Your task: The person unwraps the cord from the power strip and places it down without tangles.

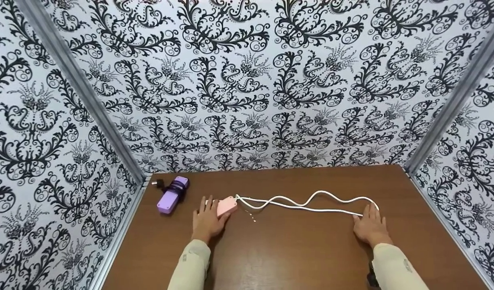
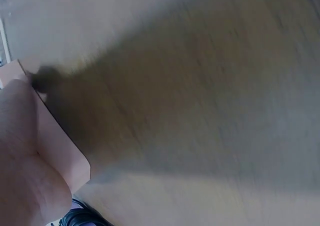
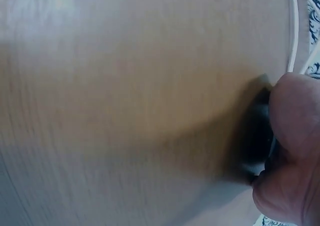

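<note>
Fingers of the left hand point(image 1: 208, 220) grip one pale pink oblong plastic block point(image 1: 227, 206), thumb along its near long side and the others lying over its far side. Those of the right hand point(image 1: 371, 226), well to the right of the pink block, are nearly straight and slightly apart, resting on the far end of one doubled white cable point(image 1: 321, 191); whether they also pinch it, I cannot tell.

Around the pink block, largest first, stand three white walls with black scrollwork point(image 1: 247, 100): one behind it, one to its left, one to its right. Two grey metal corner posts point(image 1: 74, 76) rise behind it, one on either side. Beneath it is one brown wood-grain table point(image 1: 295, 253). Two cream sleeves point(image 1: 190, 266) reach in from its near side.

From the right end of the pink block the white cable runs in two strands, one wavy and one straighter, which cross between the hands. Just left of the pink block lies one purple oblong plastic block point(image 1: 168, 201), slanted, with one black cord point(image 1: 176, 188) wound round its middle. Farther left, beyond that, is one black plug point(image 1: 158, 183). Just right of the pink block, several tiny pale specks point(image 1: 254, 220) form a short line; what they are, I cannot tell.
</note>
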A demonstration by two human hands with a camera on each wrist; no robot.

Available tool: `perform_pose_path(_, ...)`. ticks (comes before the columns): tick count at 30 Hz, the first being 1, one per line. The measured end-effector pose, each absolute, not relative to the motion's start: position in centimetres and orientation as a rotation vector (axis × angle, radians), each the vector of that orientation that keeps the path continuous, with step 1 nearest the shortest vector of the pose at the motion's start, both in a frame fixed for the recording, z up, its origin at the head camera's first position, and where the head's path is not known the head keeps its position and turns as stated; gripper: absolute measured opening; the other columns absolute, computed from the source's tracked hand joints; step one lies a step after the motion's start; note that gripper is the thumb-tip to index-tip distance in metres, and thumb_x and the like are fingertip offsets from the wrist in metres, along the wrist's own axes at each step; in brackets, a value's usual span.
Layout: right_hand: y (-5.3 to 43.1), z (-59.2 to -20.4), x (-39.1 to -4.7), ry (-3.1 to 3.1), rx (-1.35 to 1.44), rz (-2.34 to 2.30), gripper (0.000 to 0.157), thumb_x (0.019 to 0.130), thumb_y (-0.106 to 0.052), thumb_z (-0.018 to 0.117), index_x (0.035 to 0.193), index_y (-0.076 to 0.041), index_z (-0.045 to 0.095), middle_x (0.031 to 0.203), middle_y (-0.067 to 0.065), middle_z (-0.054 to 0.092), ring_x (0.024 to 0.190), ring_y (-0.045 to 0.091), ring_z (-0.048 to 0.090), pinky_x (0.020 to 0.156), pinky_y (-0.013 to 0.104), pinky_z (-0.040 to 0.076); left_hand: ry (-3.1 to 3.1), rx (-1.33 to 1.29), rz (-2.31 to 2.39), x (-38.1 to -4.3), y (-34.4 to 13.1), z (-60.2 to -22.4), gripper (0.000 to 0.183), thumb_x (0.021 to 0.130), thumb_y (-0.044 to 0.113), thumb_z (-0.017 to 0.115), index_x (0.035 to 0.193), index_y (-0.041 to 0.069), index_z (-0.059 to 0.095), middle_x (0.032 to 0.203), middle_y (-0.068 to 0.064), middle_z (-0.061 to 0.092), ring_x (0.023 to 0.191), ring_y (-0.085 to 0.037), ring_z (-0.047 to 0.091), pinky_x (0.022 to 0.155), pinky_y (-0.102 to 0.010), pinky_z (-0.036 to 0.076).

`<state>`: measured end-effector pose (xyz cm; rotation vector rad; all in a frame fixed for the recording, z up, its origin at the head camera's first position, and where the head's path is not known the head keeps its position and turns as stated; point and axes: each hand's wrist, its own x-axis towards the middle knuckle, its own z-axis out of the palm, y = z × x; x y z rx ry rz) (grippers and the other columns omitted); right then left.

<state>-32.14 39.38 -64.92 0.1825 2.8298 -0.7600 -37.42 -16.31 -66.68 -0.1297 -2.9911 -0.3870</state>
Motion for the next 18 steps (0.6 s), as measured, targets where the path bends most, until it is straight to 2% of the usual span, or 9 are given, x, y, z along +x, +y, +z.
perform_pose_path(7, 38.73, -64.19, -31.52, 2.834, 0.195, -0.797, 0.077, 0.114, -0.030, 0.029, 0.158, 0.023, -0.006, 0.169, 0.043, -0.017, 0.158, 0.061, -0.015, 0.125, 0.076, -0.011, -3.019, -0.098, -0.443, -37.46, -16.09, -66.66, 0.084, 0.101, 0.073, 0.048, 0.158, 0.011, 0.050, 0.172, -0.014, 0.040, 0.165, -0.038, 0.026, 0.120, -0.074, 0.033)
perform_pose_path(13, 38.74, -63.85, -31.50, 2.821, 0.184, -0.799, 0.077, 0.115, -0.030, 0.029, 0.157, 0.023, -0.008, 0.168, 0.043, -0.020, 0.158, 0.060, -0.018, 0.124, 0.076, -0.013, -2.991, -0.076, -0.460, -37.20, -15.71, -66.05, 0.080, 0.100, 0.067, 0.056, 0.155, 0.010, 0.052, 0.170, -0.015, 0.043, 0.163, -0.039, 0.030, 0.118, -0.075, 0.033)
perform_pose_path(18, 38.70, -63.74, -31.73, 2.812, 0.196, -0.797, 0.077, 0.115, -0.029, 0.028, 0.157, 0.023, -0.008, 0.167, 0.043, -0.021, 0.158, 0.059, -0.020, 0.124, 0.076, -0.014, -2.993, -0.053, -0.455, -37.26, -15.71, -66.03, 0.080, 0.101, 0.070, 0.052, 0.157, 0.012, 0.051, 0.171, -0.013, 0.042, 0.164, -0.037, 0.028, 0.119, -0.074, 0.033)
